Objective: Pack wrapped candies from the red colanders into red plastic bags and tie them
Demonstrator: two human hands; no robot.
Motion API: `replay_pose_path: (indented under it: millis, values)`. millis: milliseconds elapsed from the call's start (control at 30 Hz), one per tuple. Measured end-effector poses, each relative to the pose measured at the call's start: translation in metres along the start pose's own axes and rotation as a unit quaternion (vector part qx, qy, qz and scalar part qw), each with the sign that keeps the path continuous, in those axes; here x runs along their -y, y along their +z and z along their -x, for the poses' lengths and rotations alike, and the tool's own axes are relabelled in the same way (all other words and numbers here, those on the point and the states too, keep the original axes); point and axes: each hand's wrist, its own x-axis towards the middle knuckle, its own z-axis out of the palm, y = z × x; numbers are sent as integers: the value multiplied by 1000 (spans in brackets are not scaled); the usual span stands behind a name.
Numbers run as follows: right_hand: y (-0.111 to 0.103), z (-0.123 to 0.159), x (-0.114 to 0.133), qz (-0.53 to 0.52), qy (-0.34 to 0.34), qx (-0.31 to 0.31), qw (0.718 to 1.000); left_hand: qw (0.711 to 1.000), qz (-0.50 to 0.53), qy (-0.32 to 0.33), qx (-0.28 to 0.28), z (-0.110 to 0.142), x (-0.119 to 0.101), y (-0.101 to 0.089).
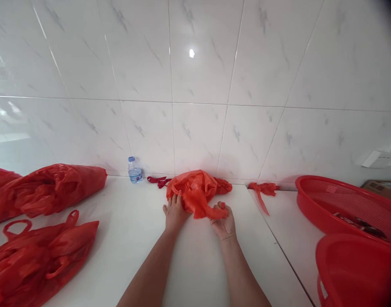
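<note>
A crumpled red plastic bag (195, 185) lies by the wall, straight ahead of me. My left hand (176, 212) rests against its left front side, fingers laid on the plastic and the thumb apart. With fingers curled in a pinch, my right hand (224, 221) holds a twisted end of the same bag, stretched out to the right. What is inside the bag is hidden. Behind it on the right sits a darker red bunch of plastic (223, 186). A dark red strap-like strip (159, 181) lies to its left.
A water bottle (135, 171) stands by the tiled wall. Filled red bags (64, 187) and a handled red bag (42, 260) lie on the left. To the right are a red plastic scrap (264, 188), a red basket (313, 209) and a red tub (352, 264). A seam crosses the white table (195, 273).
</note>
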Motion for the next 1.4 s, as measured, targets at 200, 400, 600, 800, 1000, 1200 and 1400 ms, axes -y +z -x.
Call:
replay_pose_path:
  millis: [200, 400, 600, 800, 1000, 1200, 1400]
  values:
    - [-5, 43, 17, 11, -34, -25, 999, 997, 43, -40, -53, -12, -3, -4]
    - [-12, 73, 28, 109, -106, -104, 983, 976, 132, -9, -176, 22, -12, -28]
    - [-5, 79, 20, 185, -123, -115, 968, 941, 334, 58, 13, 109, -12, -46]
    - [19, 94, 0, 251, -71, 7, 966, 862, 453, 15, 225, 150, -25, -55]
    - [17, 100, -10, 413, -20, 63, 908, 824, 525, -30, 212, 142, -26, -66]
    - [9, 93, -31, 658, -161, 39, 735, 830, 533, -91, 136, 125, -8, -78]
    - [8, 87, -14, 651, -332, -103, 675, 847, 513, -137, 33, 113, 14, -85]
